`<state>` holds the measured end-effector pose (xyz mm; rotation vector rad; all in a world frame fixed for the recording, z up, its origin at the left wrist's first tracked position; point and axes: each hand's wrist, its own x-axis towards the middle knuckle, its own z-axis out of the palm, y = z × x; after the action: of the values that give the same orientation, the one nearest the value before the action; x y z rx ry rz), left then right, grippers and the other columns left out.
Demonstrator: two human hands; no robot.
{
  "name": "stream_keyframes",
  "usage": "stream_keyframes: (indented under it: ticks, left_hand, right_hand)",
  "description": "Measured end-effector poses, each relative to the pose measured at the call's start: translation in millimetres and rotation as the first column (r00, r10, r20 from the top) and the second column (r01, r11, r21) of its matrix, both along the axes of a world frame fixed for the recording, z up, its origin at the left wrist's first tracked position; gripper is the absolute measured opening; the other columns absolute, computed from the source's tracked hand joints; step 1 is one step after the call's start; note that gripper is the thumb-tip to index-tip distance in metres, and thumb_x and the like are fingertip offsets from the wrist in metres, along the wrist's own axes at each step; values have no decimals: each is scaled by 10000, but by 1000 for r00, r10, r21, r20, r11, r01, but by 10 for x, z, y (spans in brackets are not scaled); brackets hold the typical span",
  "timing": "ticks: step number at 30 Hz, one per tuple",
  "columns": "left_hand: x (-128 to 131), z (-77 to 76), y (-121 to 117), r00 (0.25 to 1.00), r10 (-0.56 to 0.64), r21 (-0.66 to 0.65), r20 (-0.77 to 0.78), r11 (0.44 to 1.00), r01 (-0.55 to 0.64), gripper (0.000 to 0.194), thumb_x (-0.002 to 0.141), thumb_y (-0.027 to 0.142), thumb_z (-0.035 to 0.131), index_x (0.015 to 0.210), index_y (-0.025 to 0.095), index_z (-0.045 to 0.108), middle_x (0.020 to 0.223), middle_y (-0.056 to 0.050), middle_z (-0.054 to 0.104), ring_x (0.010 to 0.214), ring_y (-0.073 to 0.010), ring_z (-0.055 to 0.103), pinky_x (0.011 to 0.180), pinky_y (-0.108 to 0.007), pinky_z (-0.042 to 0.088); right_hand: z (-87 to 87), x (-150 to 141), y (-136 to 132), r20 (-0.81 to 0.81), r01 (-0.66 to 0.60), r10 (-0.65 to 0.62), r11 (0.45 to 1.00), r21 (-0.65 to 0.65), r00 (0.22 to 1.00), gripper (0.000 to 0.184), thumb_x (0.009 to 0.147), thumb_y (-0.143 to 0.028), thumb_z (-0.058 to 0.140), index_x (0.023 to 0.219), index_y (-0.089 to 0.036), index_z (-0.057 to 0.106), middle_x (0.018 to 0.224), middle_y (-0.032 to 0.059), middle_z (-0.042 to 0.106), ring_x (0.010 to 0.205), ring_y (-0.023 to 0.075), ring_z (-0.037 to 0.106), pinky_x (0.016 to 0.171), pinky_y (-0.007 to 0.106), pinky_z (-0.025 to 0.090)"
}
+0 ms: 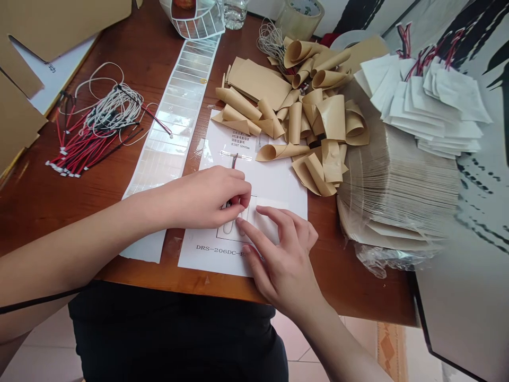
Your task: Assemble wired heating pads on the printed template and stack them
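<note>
My left hand (210,197) is curled over a thin dark wire (234,168) and pinches it above a white printed sheet (210,253) marked "DRS-206DC-E". The fingers hide the wire's lower end. My right hand (280,260) lies with its fingers spread on a white square of paper (264,218), its index fingertip close to my left thumb. A looped shape (229,225) shows on the sheet between my hands. Curled kraft-brown backing papers (302,119) are heaped just beyond both hands.
On the wooden table (75,212) lie red-and-black wires with white coils (95,132) and a long label strip (170,119). To the right are a tall stack of tan sheets (397,185) and white pads with wires (431,101). A tape roll (300,18) stands behind.
</note>
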<state>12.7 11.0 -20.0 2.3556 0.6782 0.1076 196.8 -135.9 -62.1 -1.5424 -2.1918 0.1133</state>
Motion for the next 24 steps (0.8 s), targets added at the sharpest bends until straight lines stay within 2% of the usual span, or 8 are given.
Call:
stream_keyframes:
  ticks: [10,24]
  left_hand:
    - [17,10,-21,997,13,-3,-70,1000,-13,88,893,189,620,871,186,705,951,-29,678,831,-158,615,725,-280,417]
    - [40,15,-68,986,-4,72,-167,997,16,149,969,218,532,944,179,674,1006,-43,668,799,-171,602,694,-313,398]
  right_hand:
    - [8,8,6,-27,8,-8,1000,9,1000,368,993,-172,545,1349,-239,607,1372,152,548,1253,352,480,1014,564,366]
    - [-2,9,7,-71,53,-52,999,2,996,401,969,-114,525,1324,-284,601,1344,126,559,1228,333,510,1010,556,396]
